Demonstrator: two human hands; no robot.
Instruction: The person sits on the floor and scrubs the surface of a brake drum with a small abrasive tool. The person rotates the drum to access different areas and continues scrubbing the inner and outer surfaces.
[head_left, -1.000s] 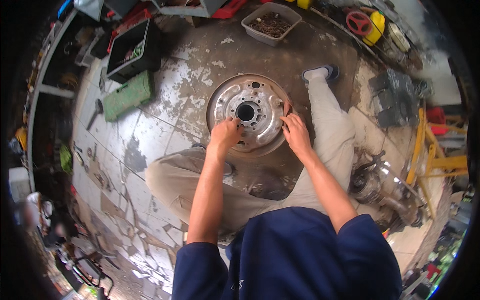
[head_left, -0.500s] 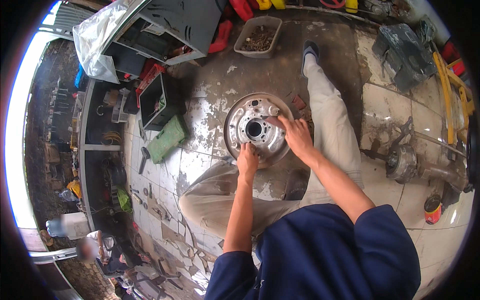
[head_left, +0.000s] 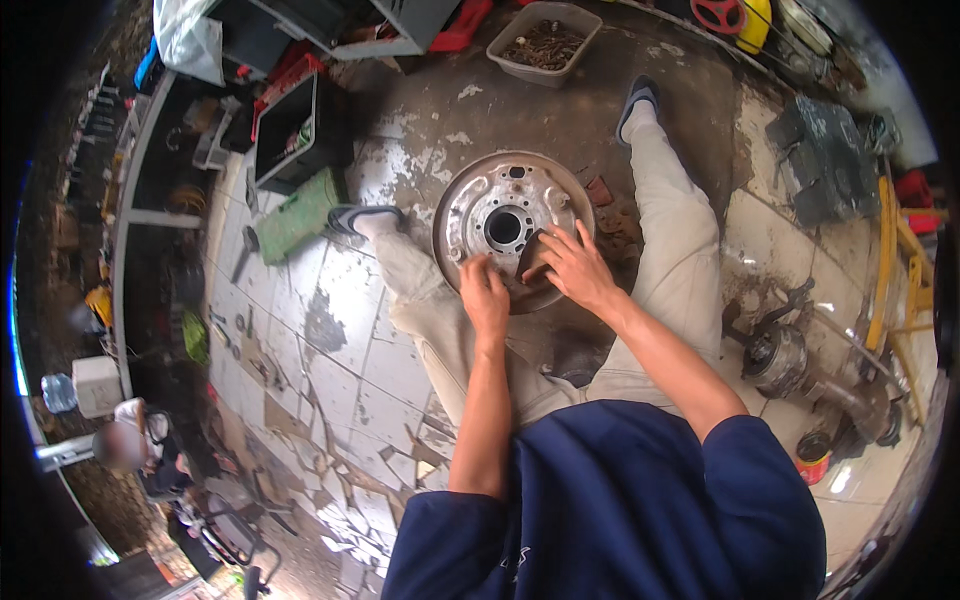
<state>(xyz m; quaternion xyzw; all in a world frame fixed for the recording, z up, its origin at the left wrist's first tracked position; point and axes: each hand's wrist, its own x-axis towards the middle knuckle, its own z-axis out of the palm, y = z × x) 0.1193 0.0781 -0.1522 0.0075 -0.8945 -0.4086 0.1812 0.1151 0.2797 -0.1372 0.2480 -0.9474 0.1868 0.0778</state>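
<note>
Rnd metal plate (head_left: 468,200) at ctr of frame. R hand (head_left: 578,268), fingers a bit spread, holds dk flat piece (head_left: 533,252) over plate's lower rt; L hand (head_left: 485,292) at plate's bottom edge, fingers bent, can't tell if pinching.

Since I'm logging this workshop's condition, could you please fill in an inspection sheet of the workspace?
Surface: floor, part white tile, part dark and stained.
Job's things: round metal plate between the person's legs; dark flat piece over it; reddish-brown piece beside its right edge.
Clutter: broken tile pieces, lower left; green case, hammer, black crate, upper left; tub of rusty parts, top.
Hands: left hand at the plate's lower left; right hand holding the dark flat piece.
Cables: yellowish coil, left shelving; cable or hose unclear.
Surroundings: another person, left; yellow frame, right.
</note>
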